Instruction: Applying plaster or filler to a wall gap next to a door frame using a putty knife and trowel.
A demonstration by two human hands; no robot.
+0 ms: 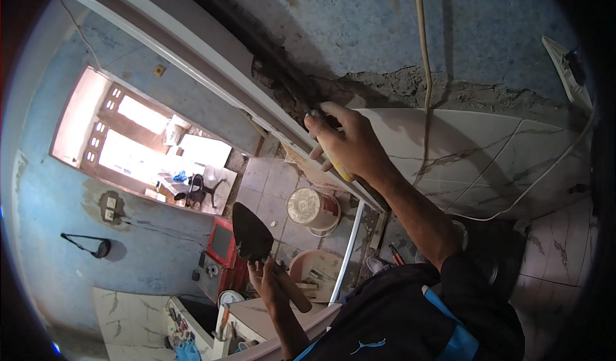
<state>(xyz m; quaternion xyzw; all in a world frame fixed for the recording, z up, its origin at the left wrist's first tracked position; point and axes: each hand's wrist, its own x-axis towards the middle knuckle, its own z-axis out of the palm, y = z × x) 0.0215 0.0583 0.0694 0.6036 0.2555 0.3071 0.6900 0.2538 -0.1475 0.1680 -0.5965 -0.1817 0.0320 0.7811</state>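
My left hand (266, 283) is closed round the wooden handle (294, 292) of a trowel. The trowel's dark pointed blade (250, 231) is raised in front of the fingers. Higher up, my right hand (351, 139) is closed at the edge of a white frame (212, 72), with some fingers showing past it. Part of a yellow handle (343, 167) shows under that palm; the tool's working end is hidden or too dark to tell. Beside the right fingers lies a rough, dark gap (282, 82) between frame and blue wall (378, 27).
Rough mortar (410, 88) borders marbled tiles (475, 136), crossed by a hanging cable (423, 53). Below stand a mortar-stained bucket (311, 208), a round pinkish basin (313, 265) and a red cabinet (224, 249). A white switch plate (568, 72) juts out at right.
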